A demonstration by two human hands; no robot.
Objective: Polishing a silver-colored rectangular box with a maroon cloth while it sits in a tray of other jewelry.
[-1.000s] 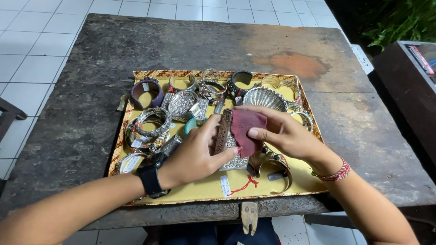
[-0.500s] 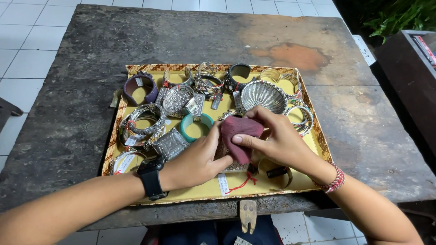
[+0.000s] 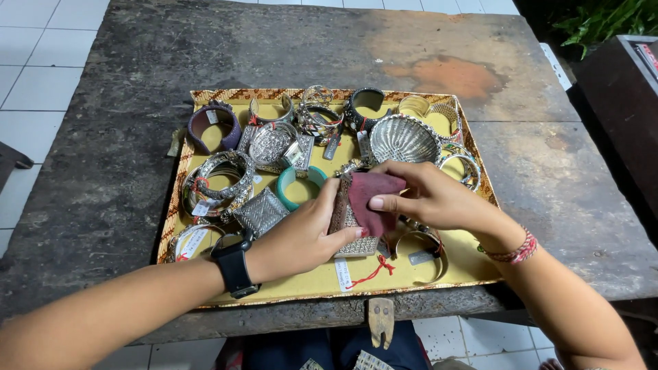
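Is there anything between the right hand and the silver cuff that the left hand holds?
Yes. A dark red cloth lies between them: the right hand presses it onto the silver cuff with its fingers. The left hand grips the cuff directly, with nothing visible between.

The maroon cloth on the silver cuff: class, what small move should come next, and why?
Probably draw the maroon cloth down along the silver cuff. The right hand pinches the cloth against the cuff's upper part, the left hand steadies it above the yellow tray, and the lower filigree lies uncovered.
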